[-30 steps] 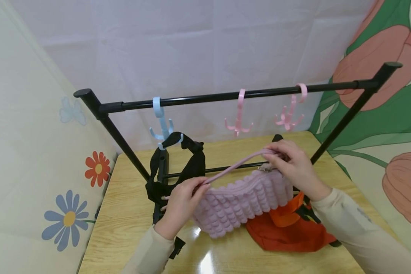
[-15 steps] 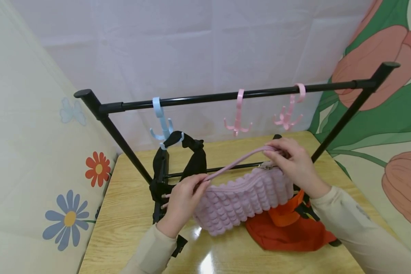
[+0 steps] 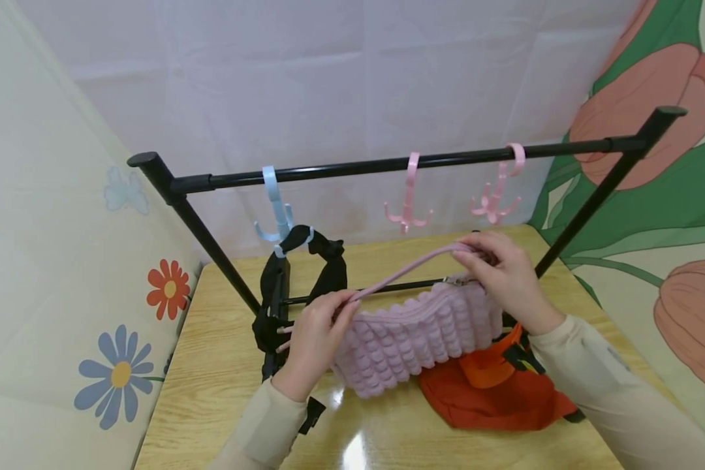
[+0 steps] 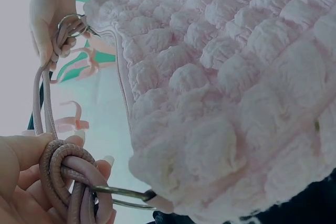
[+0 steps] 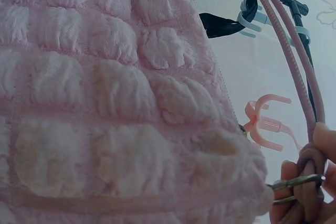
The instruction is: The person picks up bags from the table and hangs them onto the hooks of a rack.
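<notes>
On the head cam we've got the lilac bag [image 3: 417, 343] held up above the wooden table [image 3: 211, 352], its body slanting up towards the right, below the top bar of the black rack [image 3: 341, 170]. The left hand [image 3: 317, 336] pinches one end of its strap [image 3: 408, 269] between thumb and fingers, and the right hand [image 3: 505, 274] has the other end pinched the same way, so the strap arches between them. A black fabric loop [image 3: 331, 277] hangs off the blue hook [image 3: 277, 205], and two pink hooks [image 3: 409, 196] sit further right on the bar. We also see a red-orange bag [image 3: 499, 398] on the table, partly behind the right forearm.

Left wrist cam: puffy fabric takes up most of the view. We can see the left hand's thumb and fingers curled round the strap's knot [image 4: 68, 177], right by a metal ring [image 4: 123, 192]. The right hand is up at the other end.

Right wrist cam: the right hand is partly cut off at the edge, but we can make out thumb and fingers gripping the knotted end next to its ring. Two strands run up to the left hand's fingertips, with a pink hook just beside them.
</notes>
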